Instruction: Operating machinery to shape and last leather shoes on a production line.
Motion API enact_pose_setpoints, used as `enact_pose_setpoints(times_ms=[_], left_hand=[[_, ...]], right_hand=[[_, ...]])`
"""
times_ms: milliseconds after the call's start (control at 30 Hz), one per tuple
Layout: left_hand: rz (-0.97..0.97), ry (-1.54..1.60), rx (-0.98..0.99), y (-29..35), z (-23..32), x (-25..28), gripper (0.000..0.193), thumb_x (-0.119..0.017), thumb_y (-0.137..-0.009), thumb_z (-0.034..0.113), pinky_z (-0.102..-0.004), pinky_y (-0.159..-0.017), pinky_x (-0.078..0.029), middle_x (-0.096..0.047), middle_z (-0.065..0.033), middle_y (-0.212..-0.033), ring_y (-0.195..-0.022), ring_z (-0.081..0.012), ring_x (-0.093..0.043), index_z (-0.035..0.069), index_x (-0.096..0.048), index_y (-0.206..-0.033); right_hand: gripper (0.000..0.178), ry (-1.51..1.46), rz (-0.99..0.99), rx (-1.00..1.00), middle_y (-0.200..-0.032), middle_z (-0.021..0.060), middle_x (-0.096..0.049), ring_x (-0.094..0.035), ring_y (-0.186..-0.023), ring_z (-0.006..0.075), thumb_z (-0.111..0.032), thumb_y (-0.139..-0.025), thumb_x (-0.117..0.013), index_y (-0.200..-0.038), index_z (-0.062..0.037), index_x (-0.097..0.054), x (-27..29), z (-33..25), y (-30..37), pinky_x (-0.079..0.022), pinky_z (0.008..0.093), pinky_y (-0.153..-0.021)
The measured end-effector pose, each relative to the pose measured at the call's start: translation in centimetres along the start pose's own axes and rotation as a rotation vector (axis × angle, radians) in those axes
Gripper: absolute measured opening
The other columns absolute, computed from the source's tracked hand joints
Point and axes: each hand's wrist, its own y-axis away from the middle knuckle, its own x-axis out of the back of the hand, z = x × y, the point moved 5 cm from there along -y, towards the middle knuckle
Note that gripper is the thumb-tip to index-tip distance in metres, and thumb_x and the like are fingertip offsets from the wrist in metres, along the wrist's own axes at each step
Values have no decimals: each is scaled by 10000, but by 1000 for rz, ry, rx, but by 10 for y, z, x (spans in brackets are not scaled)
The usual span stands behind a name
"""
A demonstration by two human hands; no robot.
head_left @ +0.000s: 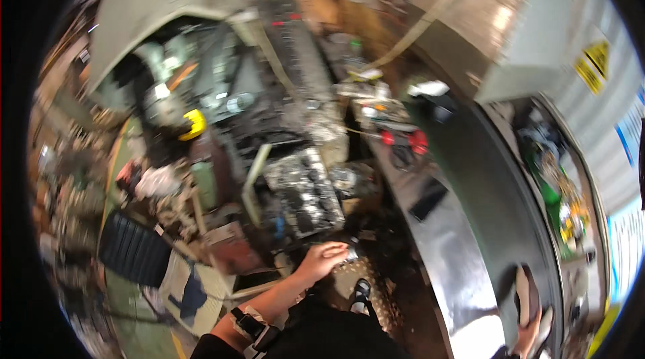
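Observation:
My left hand (324,259) hangs in front of my body with its fingers curled together. A small shiny grey thing (351,253) shows at its fingertips; I cannot make out whether it is held. At the lower right my right hand (527,333) grips a beige shoe (523,294) with a dark brown edge, above the dark conveyor belt (497,225). A second pale piece (545,325), perhaps another shoe, is beside that hand, and blur hides whether they touch.
Left of the belt runs a shiny metal ledge (457,251) with a black flat object (428,199) and red-handled items (405,141) on it. A chair (134,249) stands at the left. Ahead is a cluttered machine (306,191). A bin of mixed scraps (561,191) is beyond the belt.

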Motion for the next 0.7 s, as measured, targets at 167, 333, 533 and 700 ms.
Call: enact_pose_setpoints(times_ms=[167,333,533,700], left_hand=[[179,-55,-27,40,-2,42,424,-743,-941,220,-277,-854,-533,-725,-111,-1136,-1030,-132,-672,-38,-647,-1264],[20,-6,-36,70,27,62,402,-702,-983,230,-312,-961,-514,-705,-130,-1186,-1101,-172,-663,-40,-639,-1274],[-96,-14,-273,106,63,110,246,-714,-964,176,-329,-989,-500,-695,-112,-1201,-1121,-163,-629,-27,-703,-1103],[-126,65,-455,168,90,171,217,-713,-960,139,-365,-1029,-467,-686,-133,-1236,-1187,-198,-614,-18,-709,-1110]], right_hand=[[636,-276,237,-595,-1451,133,-506,-547,-1248,280,-94,-879,-723,-1445,17,-455,-30,5,-12,-430,354,-1072],[523,-276,26,-271,-1250,136,-652,-634,-1064,243,-23,-878,-700,-1376,8,-545,-227,-184,-47,-525,361,-930],[467,-985,-942,205,-1261,131,-659,-636,-1139,204,-57,-937,-716,-1360,44,-546,-310,-668,103,-507,332,-992],[951,-685,-1050,762,-1430,317,-516,-521,-1344,376,-270,-824,-847,-1515,83,-297,-298,-864,215,-416,439,-1114]])
